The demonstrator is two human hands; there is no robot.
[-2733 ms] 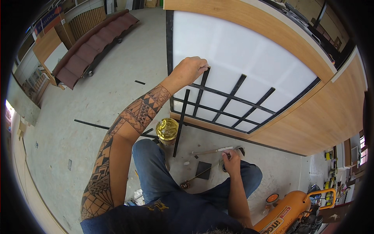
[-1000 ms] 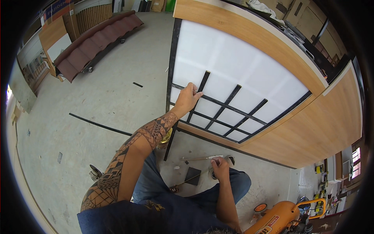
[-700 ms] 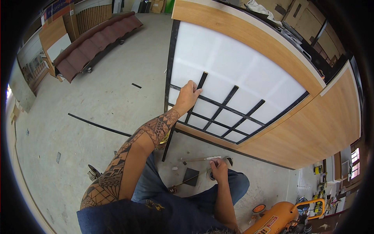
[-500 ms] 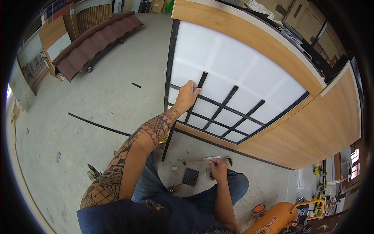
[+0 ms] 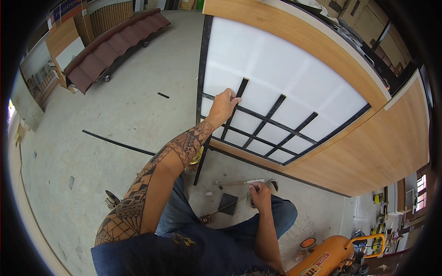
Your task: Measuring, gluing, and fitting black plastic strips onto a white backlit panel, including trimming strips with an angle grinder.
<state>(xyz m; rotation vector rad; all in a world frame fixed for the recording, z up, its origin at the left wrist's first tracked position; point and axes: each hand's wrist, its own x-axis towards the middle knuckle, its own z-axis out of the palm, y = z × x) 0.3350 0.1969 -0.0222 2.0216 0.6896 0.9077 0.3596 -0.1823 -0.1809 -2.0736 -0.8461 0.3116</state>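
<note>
Black, straight, narrow strip [image 5: 242, 87]: now touching lower down with bent left hand [image 5: 223, 105], perhaps steadying; curling right hand [image 5: 261, 195]; cannot tell either hand's grasp.

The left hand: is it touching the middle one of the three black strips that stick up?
Apart. The head view shows a plain stretch of white panel between the left hand and the middle black strip.

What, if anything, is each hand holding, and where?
The left hand grips or presses a black strip below its upper end; for the right hand, I can't tell.
</note>
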